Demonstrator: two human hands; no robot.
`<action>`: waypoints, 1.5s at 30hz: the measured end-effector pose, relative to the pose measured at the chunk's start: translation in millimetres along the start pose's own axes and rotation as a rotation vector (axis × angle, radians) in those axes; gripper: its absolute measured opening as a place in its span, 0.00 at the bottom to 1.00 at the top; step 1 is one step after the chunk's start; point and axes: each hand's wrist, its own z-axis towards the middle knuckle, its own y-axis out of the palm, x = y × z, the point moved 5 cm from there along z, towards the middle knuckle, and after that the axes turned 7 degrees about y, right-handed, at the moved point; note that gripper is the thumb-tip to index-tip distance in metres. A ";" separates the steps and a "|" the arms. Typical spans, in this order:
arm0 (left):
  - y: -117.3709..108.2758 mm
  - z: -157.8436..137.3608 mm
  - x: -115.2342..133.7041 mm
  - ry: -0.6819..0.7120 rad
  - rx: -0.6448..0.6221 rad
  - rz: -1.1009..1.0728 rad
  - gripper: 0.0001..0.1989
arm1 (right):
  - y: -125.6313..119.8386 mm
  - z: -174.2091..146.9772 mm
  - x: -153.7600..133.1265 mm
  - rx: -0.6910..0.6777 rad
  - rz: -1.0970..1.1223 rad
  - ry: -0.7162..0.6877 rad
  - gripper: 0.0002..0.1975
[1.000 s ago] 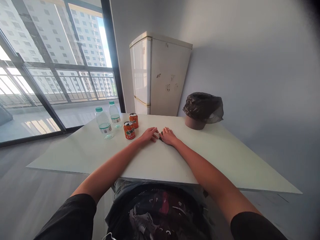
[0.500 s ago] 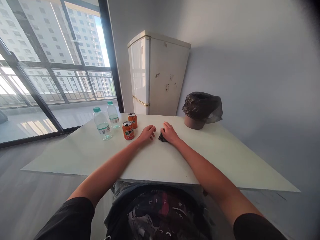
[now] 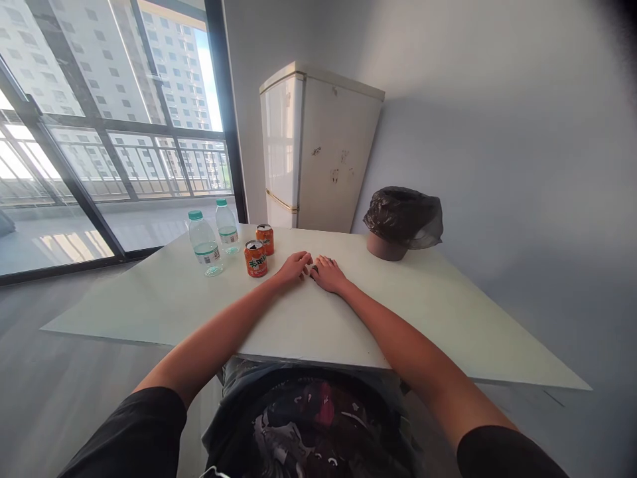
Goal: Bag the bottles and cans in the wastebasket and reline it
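My right hand [image 3: 329,273] rests palm down on the table, closed over a small crumpled black thing that looks like a plastic bag [image 3: 313,270]. Only a dark bit of it shows at the thumb side; the rest is hidden under the palm. Close by on the left, my left hand [image 3: 294,267] lies on its edge with fingers loosely bent and apart, and I see nothing in it. Left of that hand stand two orange drink cans, the nearer can [image 3: 255,259] and the farther can [image 3: 265,239].
Two clear bottles with green caps, a near bottle [image 3: 204,245] and a far bottle [image 3: 227,227], stand left of the cans. A brown bin [image 3: 385,248] lined with a black bag [image 3: 403,214] stands at the back right of the white table [image 3: 308,325]. Behind is a fridge [image 3: 338,153].
My right hand has shifted slightly left and flattened over the black crumpled thing, which now shows far less. My left hand has barely moved. The view has tilted slightly.
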 end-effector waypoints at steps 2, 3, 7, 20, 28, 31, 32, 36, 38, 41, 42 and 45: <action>0.0 -1.5 2.7 -0.002 -0.006 0.012 0.19 | -0.2 -1.1 -0.8 -0.007 0.000 0.005 0.35; 0.2 -2.2 4.0 -0.004 -0.009 0.018 0.19 | -0.4 -1.6 -1.0 -0.008 0.000 0.010 0.35; 0.7 -3.4 7.6 0.006 -0.001 0.044 0.18 | -2.1 -2.3 1.7 0.009 -0.001 0.072 0.35; 12.8 -12.4 12.4 0.075 -0.105 -0.013 0.25 | -19.5 -30.2 86.9 0.052 -0.066 -0.005 0.34; 17.7 -18.8 32.9 0.248 -0.152 -0.013 0.25 | -49.2 -107.7 232.0 0.099 -0.039 -0.023 0.37; 17.4 -20.7 35.7 0.246 -0.154 -0.017 0.25 | -53.3 -132.2 283.1 0.116 0.003 0.021 0.37; 17.2 -21.0 36.2 0.242 -0.153 -0.021 0.25 | -53.9 -138.3 294.4 0.118 0.010 0.038 0.38; 16.8 -20.6 36.1 0.230 -0.150 -0.034 0.26 | -57.1 -149.6 306.5 0.139 0.009 0.055 0.36; 17.1 -19.9 35.5 0.224 -0.156 -0.034 0.26 | -58.9 -150.7 302.5 0.135 0.017 0.053 0.36; 17.5 -19.5 35.5 0.217 -0.162 -0.032 0.26 | -65.1 -154.3 300.0 0.181 0.057 0.078 0.36; 17.7 -19.5 35.6 0.216 -0.162 -0.031 0.25 | -69.6 -156.5 300.1 0.237 0.065 0.086 0.35; 18.2 -19.8 35.0 0.216 -0.161 -0.029 0.25 | -93.7 -164.1 297.1 0.539 0.039 0.101 0.31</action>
